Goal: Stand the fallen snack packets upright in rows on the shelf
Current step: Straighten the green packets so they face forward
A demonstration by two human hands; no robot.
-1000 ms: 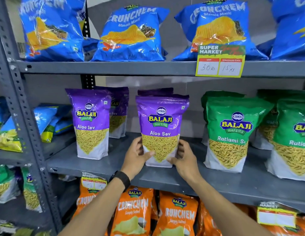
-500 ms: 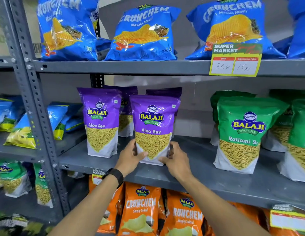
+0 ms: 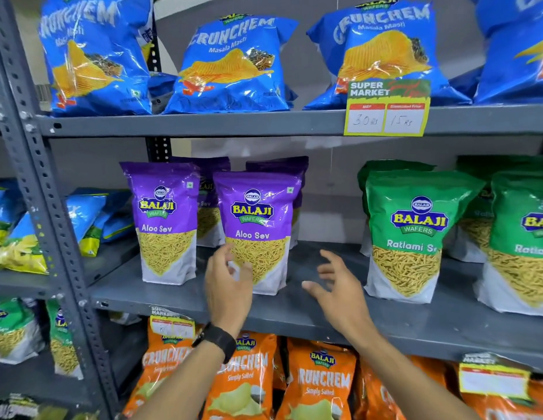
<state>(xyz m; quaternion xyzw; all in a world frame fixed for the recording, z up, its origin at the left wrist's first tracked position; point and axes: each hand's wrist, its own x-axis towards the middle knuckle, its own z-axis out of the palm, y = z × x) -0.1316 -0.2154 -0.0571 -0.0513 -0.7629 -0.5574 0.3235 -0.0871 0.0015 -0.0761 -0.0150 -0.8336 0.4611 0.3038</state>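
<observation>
The purple Aloo Sev packet [image 3: 258,231] stands upright near the front lip of the grey middle shelf [image 3: 294,316], and it is your landmark here. Its top is purple with the Balaji badge, its lower part a clear pointed window of yellow strands above a white base, and its face looks square to you. Your left hand [image 3: 229,286] hovers in front of its lower left corner with fingers loosely curled and holding nothing; motion blur keeps me from telling whether the fingertips touch the film. Your right hand [image 3: 340,286] is to the right of the packet, clear of it, fingers spread wide over bare shelf. Just left of the packet, with a narrow gap between, a second purple packet [image 3: 167,222] stands upright in the same front row, and two more purple packets [image 3: 276,168] stand behind them. To the right of the packet lies a wide stretch of bare shelf before the green Ratlami Sev packets [image 3: 409,234], so you have the most free room there. Above the packet the upper shelf edge [image 3: 203,124] carries blue Crunchem bags [image 3: 231,65] and a yellow price tag [image 3: 387,109]. Below it orange Crunchem bags [image 3: 318,386] fill the lower tier, and far left the perforated upright post [image 3: 49,213] bounds the bay.
</observation>
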